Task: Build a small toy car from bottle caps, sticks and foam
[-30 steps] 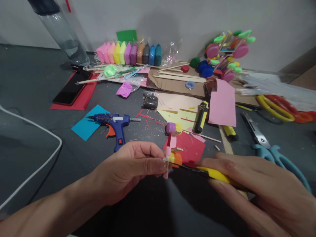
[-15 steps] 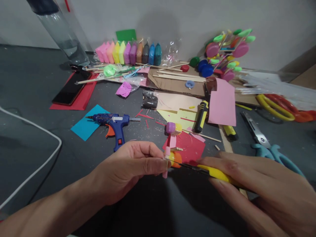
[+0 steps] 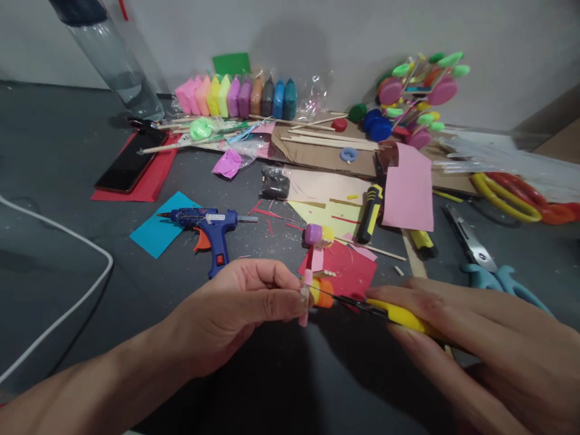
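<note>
My left hand (image 3: 258,299) pinches a small pink tube-like piece (image 3: 307,278) between thumb and fingertips. The piece stands roughly upright and shows above and below the thumb. My right hand (image 3: 475,344) is closed around a yellow-handled tool (image 3: 405,317) with a slim dark metal front. That front points left at the pink piece, and a thin line runs between the two; whether it is wire or the tool's tip I cannot tell. Just behind lies an orange and yellow cylinder (image 3: 324,293), partly hidden by the left fingertips.
A blue glue gun (image 3: 206,220) lies left on cyan paper. Red paper (image 3: 357,275), a purple and yellow cylinder (image 3: 313,234) and a yellow-black cutter (image 3: 370,214) lie ahead. Scissors (image 3: 484,260) are at right. A phone (image 3: 129,157), bottle (image 3: 120,72) and clay packs (image 3: 233,96) stand farther back.
My right hand and the yellow-handled tool have shifted slightly to the right, away from the pink piece. The left hand has stayed nearly still with its hold.
</note>
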{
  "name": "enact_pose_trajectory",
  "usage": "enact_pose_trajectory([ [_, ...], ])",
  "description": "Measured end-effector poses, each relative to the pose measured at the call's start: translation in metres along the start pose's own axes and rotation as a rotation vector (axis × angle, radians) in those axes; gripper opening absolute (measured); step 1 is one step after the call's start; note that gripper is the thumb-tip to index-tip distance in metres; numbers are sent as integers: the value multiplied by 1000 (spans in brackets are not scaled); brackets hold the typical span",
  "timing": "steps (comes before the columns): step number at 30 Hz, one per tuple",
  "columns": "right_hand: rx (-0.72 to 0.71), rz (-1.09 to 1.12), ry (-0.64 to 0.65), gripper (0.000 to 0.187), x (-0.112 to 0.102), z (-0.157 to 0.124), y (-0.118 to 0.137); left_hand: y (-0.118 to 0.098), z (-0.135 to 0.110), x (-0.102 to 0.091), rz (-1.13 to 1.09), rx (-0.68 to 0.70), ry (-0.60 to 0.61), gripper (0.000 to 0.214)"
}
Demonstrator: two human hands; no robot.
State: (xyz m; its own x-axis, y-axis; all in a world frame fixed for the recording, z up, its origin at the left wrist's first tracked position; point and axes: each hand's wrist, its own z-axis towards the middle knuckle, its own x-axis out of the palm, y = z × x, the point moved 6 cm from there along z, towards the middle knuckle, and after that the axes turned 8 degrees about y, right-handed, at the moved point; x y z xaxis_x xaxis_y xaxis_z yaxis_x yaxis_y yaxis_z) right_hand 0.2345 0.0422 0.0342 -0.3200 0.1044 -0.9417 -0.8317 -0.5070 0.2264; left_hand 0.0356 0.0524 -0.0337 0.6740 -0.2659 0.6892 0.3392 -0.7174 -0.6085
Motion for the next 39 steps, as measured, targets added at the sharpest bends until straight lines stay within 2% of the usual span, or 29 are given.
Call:
enact_pose_trajectory([
  [2,-139,32,90,20,4,-1,7,0,0,0,7,-7,-7,26],
  [4,-226,49,147,24,6,-1,13,0,1,-1,6,-12,-13,25],
  [13,-249,71,164,15,6,-3,15,1,1,-1,2,-21,-7,29],
  [25,-242,43,134,26,7,-1,13,0,1,-2,-14,-25,-19,23],
  [32,-231,73,135,21,6,-3,14,0,1,-2,0,-14,-20,20],
  [39,-221,51,147,25,5,-3,12,-1,0,1,13,-34,-35,27],
])
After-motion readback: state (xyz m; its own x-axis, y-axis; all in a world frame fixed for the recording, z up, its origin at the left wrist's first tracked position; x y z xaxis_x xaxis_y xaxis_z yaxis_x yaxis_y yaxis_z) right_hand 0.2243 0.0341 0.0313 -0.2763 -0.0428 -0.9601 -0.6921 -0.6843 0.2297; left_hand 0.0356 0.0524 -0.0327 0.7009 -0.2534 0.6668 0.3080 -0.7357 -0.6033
